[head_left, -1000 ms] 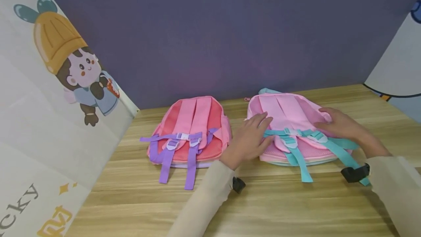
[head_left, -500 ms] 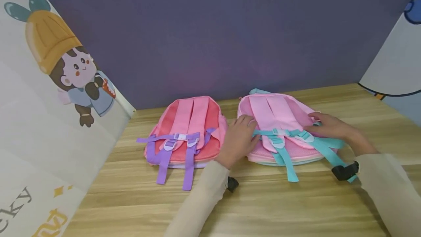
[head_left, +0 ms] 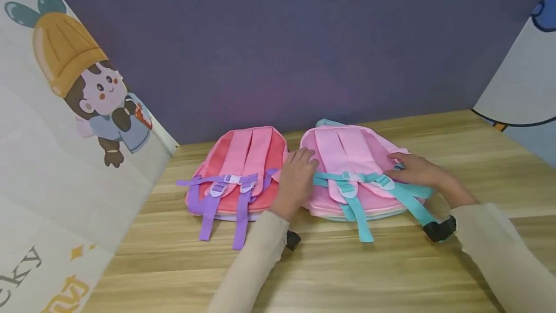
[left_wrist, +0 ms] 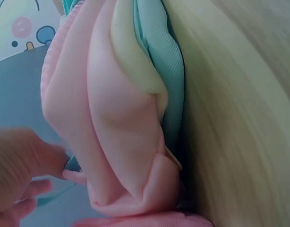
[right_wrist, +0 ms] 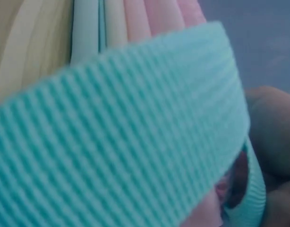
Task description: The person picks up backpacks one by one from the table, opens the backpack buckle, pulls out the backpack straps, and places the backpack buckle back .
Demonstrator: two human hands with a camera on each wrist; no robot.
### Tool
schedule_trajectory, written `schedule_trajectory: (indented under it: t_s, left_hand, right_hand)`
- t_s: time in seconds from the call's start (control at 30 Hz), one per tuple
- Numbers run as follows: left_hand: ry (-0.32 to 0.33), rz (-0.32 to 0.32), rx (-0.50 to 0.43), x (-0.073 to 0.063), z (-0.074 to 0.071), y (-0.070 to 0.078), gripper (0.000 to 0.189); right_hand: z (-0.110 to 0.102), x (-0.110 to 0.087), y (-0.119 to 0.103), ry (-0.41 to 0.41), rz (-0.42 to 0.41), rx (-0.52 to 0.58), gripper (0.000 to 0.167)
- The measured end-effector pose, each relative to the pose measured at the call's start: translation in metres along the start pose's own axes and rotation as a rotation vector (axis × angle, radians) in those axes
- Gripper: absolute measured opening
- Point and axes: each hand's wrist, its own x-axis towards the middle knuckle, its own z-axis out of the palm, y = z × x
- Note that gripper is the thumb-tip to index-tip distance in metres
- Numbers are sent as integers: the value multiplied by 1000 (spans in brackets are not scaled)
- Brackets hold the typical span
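Two children's backpacks lie back panel up, straps bundled on top. In the head view, the coral-red backpack [head_left: 226, 158] with purple straps is on the left. Beside it, on the right, is the light pink backpack [head_left: 343, 153] with teal straps. My left hand [head_left: 295, 177] grips the light pink backpack's left edge, between the two bags. In the left wrist view its thumb meets the edge by a bit of teal strap. My right hand [head_left: 417, 173] holds the same backpack's right side; a teal strap [right_wrist: 149, 113] covers much of the right wrist view, partly hiding the fingers.
Both bags are on a wood-grain tabletop [head_left: 347, 269], with a dark purple wall panel [head_left: 282, 52] behind them. A white panel [head_left: 48, 158] with a cartoon figure stands to the left. Loose purple and teal strap ends trail towards the table's front.
The light pink backpack has slid left with both hands, closing the gap to the coral-red backpack. My left hand has moved from spread fingers to grasping its left edge. The view has shifted slightly.
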Motion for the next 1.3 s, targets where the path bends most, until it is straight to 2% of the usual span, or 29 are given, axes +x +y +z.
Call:
schedule_trajectory:
  t_s: [0.1, 0.17, 0.33, 0.4, 0.63, 0.77, 0.9, 1.1, 1.3]
  left_hand:
    - [-22, 49, -43, -2, 0, -4, 29]
    - [-61, 57, -69, -5, 0, -6, 27]
    - [-181, -29, -111, -13, 0, -11, 27]
    - [-206, -65, -137, -16, -1, -13, 28]
    - [-219, -153, -217, -28, -1, -22, 28]
    - [-213, -184, -247, -31, 2, -25, 24]
    - [-200, -170, -305, -31, 5, -23, 13]
    - [-191, -160, -416, -31, 6, -20, 21]
    - [-225, -73, -484, -26, 6, -15, 31]
  right_hand:
    - [4, 2, -5, 4, -22, 1, 66]
    - [6, 4, -8, 1, -29, 1, 66]
    - [12, 6, -17, -10, -48, 24, 66]
    - [14, 6, -20, -6, -62, 29, 66]
    - [23, 11, -30, 15, -125, 48, 62]
    - [27, 14, -37, 17, -118, 73, 62]
    - [26, 12, -42, 20, -86, 105, 64]
    - [21, 12, -53, 113, -99, 111, 55]
    - [17, 14, -73, 139, -128, 91, 52]
